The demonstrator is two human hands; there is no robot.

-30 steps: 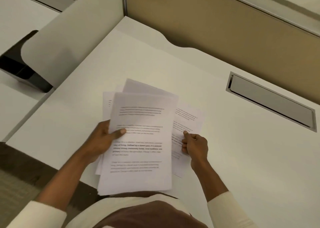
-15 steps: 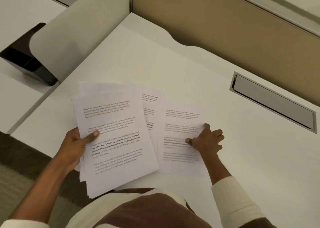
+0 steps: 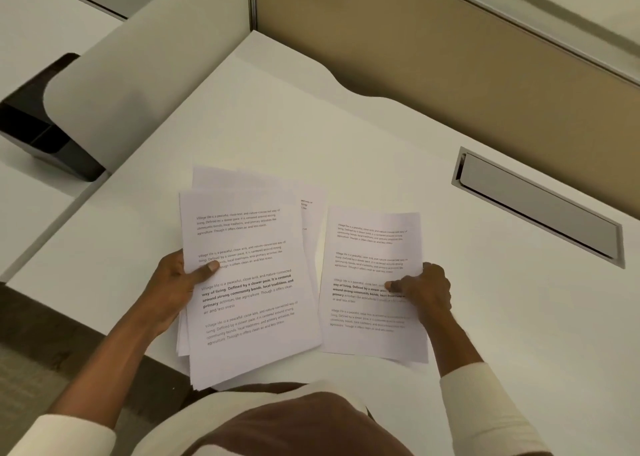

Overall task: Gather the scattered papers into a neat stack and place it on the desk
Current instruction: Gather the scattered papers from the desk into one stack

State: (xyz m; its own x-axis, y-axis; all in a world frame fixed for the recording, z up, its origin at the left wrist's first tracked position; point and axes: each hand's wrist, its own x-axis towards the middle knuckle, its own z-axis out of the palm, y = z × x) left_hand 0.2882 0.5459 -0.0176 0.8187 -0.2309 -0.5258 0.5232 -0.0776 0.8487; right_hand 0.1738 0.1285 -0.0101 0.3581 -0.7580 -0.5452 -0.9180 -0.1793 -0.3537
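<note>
Gathering step in hand: left hand (image 3: 173, 289) pinches a fanned bundle of white printed paper sheets (image 3: 246, 282) over the white desk (image 3: 346, 137) edge. Right hand (image 3: 427, 291) pinches a single printed sheet (image 3: 372, 244) lying beside it. Next move, by judgement: slide that sheet onto the bundle, then square the edges.

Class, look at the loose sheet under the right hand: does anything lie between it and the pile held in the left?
Nothing visible does. The sheet lies flat beside the pile, with only a thin strip of desk between them.
</note>
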